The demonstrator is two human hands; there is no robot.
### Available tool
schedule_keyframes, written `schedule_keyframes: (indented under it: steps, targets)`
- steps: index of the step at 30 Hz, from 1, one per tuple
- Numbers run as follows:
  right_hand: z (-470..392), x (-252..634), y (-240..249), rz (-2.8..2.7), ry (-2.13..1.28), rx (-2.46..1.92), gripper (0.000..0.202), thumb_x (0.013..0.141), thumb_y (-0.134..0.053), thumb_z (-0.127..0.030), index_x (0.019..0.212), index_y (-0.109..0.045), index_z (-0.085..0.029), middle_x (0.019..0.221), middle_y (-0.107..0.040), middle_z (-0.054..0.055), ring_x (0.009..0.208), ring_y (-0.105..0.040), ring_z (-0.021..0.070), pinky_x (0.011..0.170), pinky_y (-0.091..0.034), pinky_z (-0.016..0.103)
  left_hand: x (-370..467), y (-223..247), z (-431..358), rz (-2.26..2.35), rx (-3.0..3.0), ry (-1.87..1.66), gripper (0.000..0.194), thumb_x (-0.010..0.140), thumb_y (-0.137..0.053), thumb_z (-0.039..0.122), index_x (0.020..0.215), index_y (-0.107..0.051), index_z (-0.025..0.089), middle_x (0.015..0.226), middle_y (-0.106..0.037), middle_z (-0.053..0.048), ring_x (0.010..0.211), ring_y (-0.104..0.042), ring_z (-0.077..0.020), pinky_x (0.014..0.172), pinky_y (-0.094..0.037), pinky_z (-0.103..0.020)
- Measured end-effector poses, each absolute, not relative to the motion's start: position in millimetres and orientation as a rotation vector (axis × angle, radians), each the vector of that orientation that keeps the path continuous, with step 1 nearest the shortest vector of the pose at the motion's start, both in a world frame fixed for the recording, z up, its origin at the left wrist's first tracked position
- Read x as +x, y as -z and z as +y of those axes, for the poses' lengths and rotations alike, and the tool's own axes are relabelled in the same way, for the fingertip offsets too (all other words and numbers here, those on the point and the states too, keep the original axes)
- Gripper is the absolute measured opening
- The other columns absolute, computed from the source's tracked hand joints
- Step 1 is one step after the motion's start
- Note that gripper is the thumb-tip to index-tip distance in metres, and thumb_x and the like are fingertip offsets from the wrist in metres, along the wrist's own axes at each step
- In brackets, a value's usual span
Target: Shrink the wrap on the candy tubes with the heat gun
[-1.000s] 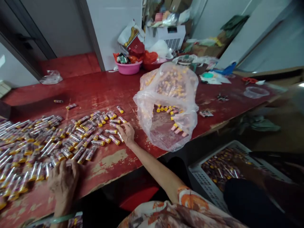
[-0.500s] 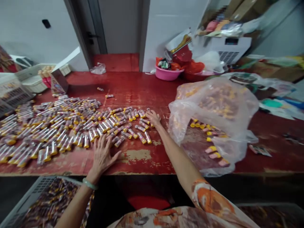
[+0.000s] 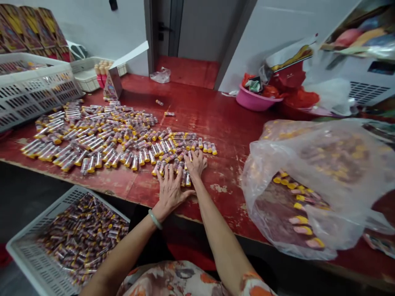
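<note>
A wide spread of small clear tubes with yellow caps [image 3: 101,142] covers the left and middle of the red table [image 3: 222,201]. My left hand [image 3: 170,190] lies at the near edge of the spread, fingers stretched out and touching several tubes, with the thumb apart. Close by on its right, my right hand [image 3: 195,164] rests palm down over the right end of the spread, its fingers extended onto tubes. Some tubes are hidden under the fingers. Neither hand grasps a tube.
Right of my hands lies a clear plastic bag [image 3: 286,152] with yellow-capped pieces inside. Below the table's edge a white crate [image 3: 33,246] holds many more tubes. Another white crate [image 3: 37,88] stands at the far left, and a pink basin [image 3: 254,98] at the back.
The view has turned left. My right hand has come nearer to my left hand, and the tubes at the right end lie closer together. Both hands remain on the tubes.
</note>
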State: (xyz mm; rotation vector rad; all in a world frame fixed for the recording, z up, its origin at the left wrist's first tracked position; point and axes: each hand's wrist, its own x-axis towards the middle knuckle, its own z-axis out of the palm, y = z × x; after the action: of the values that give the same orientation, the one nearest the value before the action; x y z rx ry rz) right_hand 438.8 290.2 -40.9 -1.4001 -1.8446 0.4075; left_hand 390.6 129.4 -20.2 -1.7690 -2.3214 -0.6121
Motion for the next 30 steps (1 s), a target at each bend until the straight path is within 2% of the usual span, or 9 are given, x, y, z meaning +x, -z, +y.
schedule_keyframes:
  steps: [4,8,11,16,19,21,23,26,30]
  targets:
    - [285,430,43,-1.826,-0.383,-1.373,0.041,0.084,-0.063,-0.039,0.119,-0.073,-0.02,0.144,-0.05,0.018,0.119,-0.047,0.0346,0.1,-0.038,0.054,373,24,121,-2.33,-1.731,0.563,0.081,0.089,-0.055,0.067,0.151,-0.045,0.016,0.157,-0.039,-0.023,0.149,-0.028,-0.0429,0.119,-0.012,-0.072]
    - [286,429,47,-1.8,-0.385,-1.341,0.039,0.086,-0.058,-0.039,0.116,-0.071,-0.018,0.141,-0.05,0.02,0.125,-0.049,0.0341,0.104,-0.035,0.056,361,24,115,-2.397,-1.647,0.561,0.089,0.085,-0.058,0.07,0.152,-0.041,0.014,0.16,-0.032,-0.025,0.151,-0.022,-0.0443,0.118,-0.013,-0.075]
    - [279,440,52,-1.823,-0.39,-1.289,0.038,0.086,-0.055,-0.039,0.113,-0.071,-0.018,0.137,-0.054,0.019,0.125,-0.051,0.0334,0.106,-0.033,0.056,355,23,111,-2.491,-1.563,0.595,0.085,0.084,-0.06,0.069,0.149,-0.046,0.015,0.159,-0.035,-0.024,0.15,-0.025,-0.0455,0.117,-0.019,-0.074]
    - [257,470,59,-1.903,-0.373,-1.214,0.038,0.086,-0.05,-0.032,0.115,-0.07,-0.017,0.128,-0.061,0.017,0.121,-0.056,0.0298,0.106,-0.036,0.049,351,24,105,-2.481,-1.63,0.663,0.057,0.092,-0.06,0.043,0.144,-0.054,0.02,0.156,-0.041,-0.02,0.151,-0.028,-0.0386,0.12,-0.029,-0.059]
    - [252,481,59,-1.916,-0.351,-1.232,0.039,0.086,-0.047,-0.027,0.117,-0.069,-0.016,0.122,-0.065,0.016,0.117,-0.058,0.0282,0.104,-0.039,0.046,350,26,105,-2.47,-1.631,0.714,0.05,0.094,-0.056,0.037,0.142,-0.057,0.023,0.157,-0.04,-0.02,0.151,-0.029,-0.038,0.121,-0.024,-0.062]
    - [251,487,59,-1.891,-0.313,-1.28,0.04,0.085,-0.051,-0.03,0.118,-0.067,-0.014,0.125,-0.063,0.019,0.118,-0.056,0.0312,0.102,-0.039,0.048,349,27,105,-2.464,-1.635,0.745,0.049,0.094,-0.056,0.037,0.141,-0.058,0.023,0.157,-0.04,-0.019,0.151,-0.028,-0.0387,0.121,-0.023,-0.063]
    - [249,492,58,-1.864,-0.279,-1.328,0.041,0.084,-0.055,-0.036,0.114,-0.068,-0.012,0.12,-0.063,0.021,0.113,-0.056,0.034,0.099,-0.04,0.05,349,27,106,-2.457,-1.641,0.763,0.043,0.094,-0.057,0.036,0.135,-0.062,0.023,0.156,-0.042,-0.019,0.151,-0.029,-0.0387,0.121,-0.023,-0.063]
    - [243,501,56,-1.874,-0.284,-1.329,0.038,0.083,-0.058,-0.042,0.103,-0.071,-0.013,0.1,-0.067,0.017,0.095,-0.06,0.0311,0.088,-0.046,0.044,349,24,105,-2.417,-1.658,0.77,0.035,0.094,-0.058,0.034,0.125,-0.068,0.022,0.156,-0.042,-0.018,0.151,-0.029,-0.0381,0.122,-0.021,-0.064]
    - [238,509,54,-1.886,-0.336,-1.261,0.029,0.082,-0.055,-0.035,0.097,-0.071,-0.016,0.094,-0.067,0.012,0.083,-0.061,0.0252,0.08,-0.049,0.037,351,21,105,-2.357,-1.703,0.77,0.027,0.094,-0.058,0.031,0.116,-0.069,0.021,0.155,-0.044,-0.017,0.152,-0.029,-0.0354,0.123,-0.02,-0.063]
